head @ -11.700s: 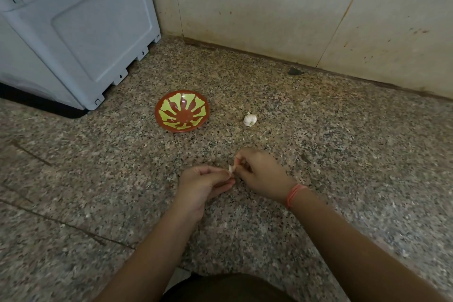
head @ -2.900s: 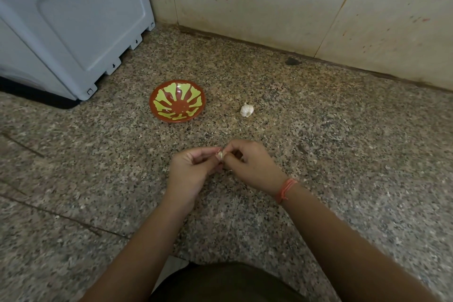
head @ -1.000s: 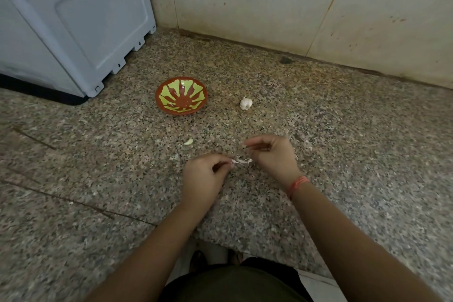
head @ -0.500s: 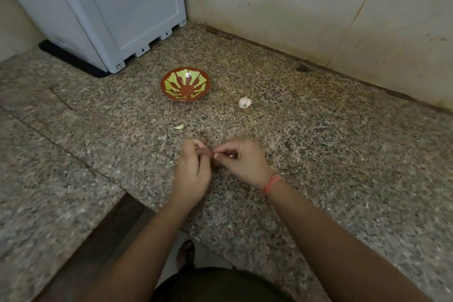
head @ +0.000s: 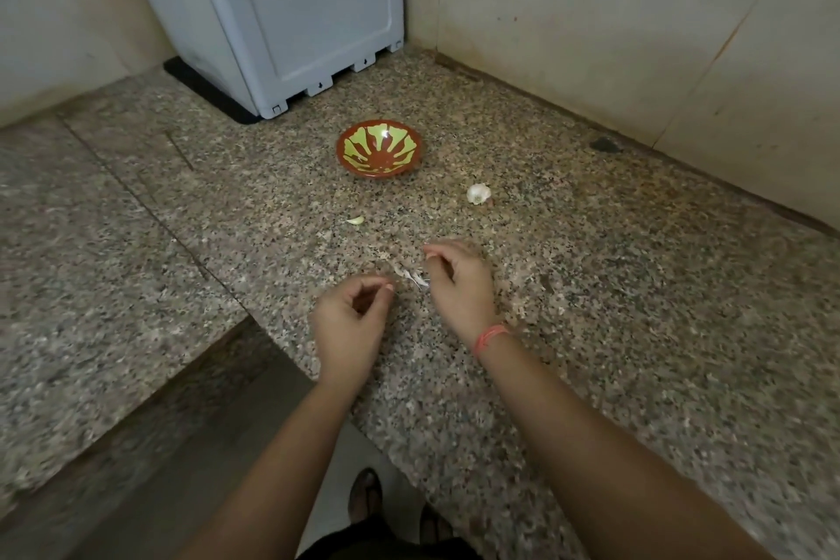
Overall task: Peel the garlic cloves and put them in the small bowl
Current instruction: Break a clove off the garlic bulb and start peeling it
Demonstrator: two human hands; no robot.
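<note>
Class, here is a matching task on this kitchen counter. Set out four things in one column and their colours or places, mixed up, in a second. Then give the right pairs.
Things
1. small bowl
2. garlic bulb
3. loose clove
4. wristband

Descriptions
a. orange, on the right wrist
b. white, to the right of the bowl
c. red-brown with green rays
d. pale, on the counter, nearer the person than the bowl

Pairs: 1-c, 2-b, 3-d, 4-a

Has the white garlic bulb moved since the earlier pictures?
No. The garlic bulb lies just right of the small bowl, as earlier; only the view shifted.
</note>
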